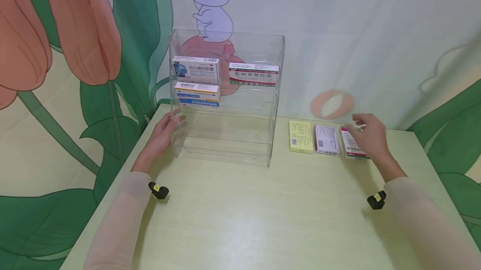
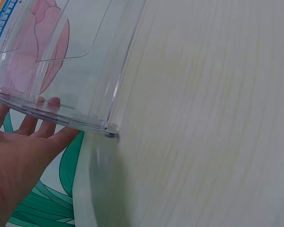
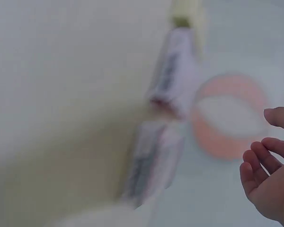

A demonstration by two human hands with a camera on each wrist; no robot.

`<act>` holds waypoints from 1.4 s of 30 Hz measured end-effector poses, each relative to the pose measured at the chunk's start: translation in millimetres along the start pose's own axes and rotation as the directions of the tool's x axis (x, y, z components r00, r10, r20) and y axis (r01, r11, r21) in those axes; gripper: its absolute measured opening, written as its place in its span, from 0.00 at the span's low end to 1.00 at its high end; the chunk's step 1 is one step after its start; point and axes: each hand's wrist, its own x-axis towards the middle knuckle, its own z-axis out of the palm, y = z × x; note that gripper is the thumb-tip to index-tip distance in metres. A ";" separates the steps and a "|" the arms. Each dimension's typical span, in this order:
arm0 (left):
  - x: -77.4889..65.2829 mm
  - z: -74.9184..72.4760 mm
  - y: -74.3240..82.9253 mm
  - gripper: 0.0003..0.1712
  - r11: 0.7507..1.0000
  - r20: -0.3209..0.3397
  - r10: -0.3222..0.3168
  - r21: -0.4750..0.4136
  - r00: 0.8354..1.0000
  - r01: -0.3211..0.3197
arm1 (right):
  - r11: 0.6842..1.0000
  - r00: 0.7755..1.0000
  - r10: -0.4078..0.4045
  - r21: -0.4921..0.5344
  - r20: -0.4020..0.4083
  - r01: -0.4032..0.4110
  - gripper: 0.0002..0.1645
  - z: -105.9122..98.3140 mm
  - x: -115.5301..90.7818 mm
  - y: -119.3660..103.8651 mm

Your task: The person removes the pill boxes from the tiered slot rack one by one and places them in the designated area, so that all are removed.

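Observation:
A clear acrylic tiered rack (image 1: 225, 157) stands at the table's back left. My left hand (image 1: 163, 132) touches its left side wall with fingers extended; in the left wrist view, fingertips (image 2: 53, 102) show through the clear plastic. On the rack are a blue-grey and white medicine box (image 1: 196, 71), a blue, white and yellow medicine box (image 1: 197, 94), and a red, white and green medicine box (image 1: 254, 74). My right hand (image 1: 370, 134), fingers loosely bent, is above another red, white and green medicine box (image 1: 355, 147), partly covering it. In the right wrist view, that hand (image 3: 274, 175) holds nothing.
To the right of the rack, a yellow medicine box (image 1: 300, 136) and a white-lilac medicine box (image 1: 326, 140) lie in a row with the box under my right hand. A printed curtain (image 1: 338, 32) hangs behind the table (image 1: 240, 211). Small black devices (image 1: 158, 190) sit at both wrists.

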 end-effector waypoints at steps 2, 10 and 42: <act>0.6 0.4 -0.3 0.38 1.000 0.004 -0.008 -0.005 1.000 0.008 | 0.997 0.997 -0.068 0.043 -0.044 0.069 0.28 -0.3 0.4 -30.4; -1.8 0.9 6.2 0.36 1.000 0.003 -0.028 0.007 1.000 0.028 | 0.880 0.874 -0.473 0.002 -0.110 0.476 0.30 25.1 -2.7 -144.0; 2.6 -2.5 -3.6 0.34 0.999 0.008 0.025 -0.042 1.000 -0.025 | 0.594 0.606 -0.750 -0.131 0.267 0.793 0.52 154.0 29.0 -355.0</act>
